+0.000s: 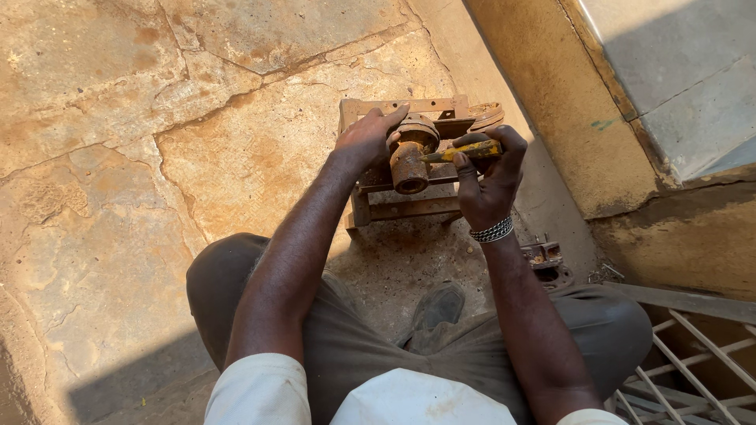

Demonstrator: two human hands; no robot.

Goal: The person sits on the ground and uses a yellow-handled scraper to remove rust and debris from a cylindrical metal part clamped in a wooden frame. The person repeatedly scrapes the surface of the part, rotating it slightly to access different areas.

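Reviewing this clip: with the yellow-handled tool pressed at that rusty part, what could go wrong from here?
1. The right hand aims the yellow-handled tool toward the left hand, which steadies the rusty cylindrical part; a slip might jab its fingers.
2. The rusty metal frame sits loose on the stone floor, so it may shift under force.
3. Both hands are bare on corroded edges, so cuts seem possible.

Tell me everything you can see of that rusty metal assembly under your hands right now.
The rusty metal assembly sits on the cracked stone floor, beside a wall base. It is a frame of flat brown bars carrying a stubby cylindrical hub with a round cap, its open end facing the camera. Rust covers all of it. The left hand rests on its top left side; the right hand holds a yellow-handled tool with its tip against the hub.
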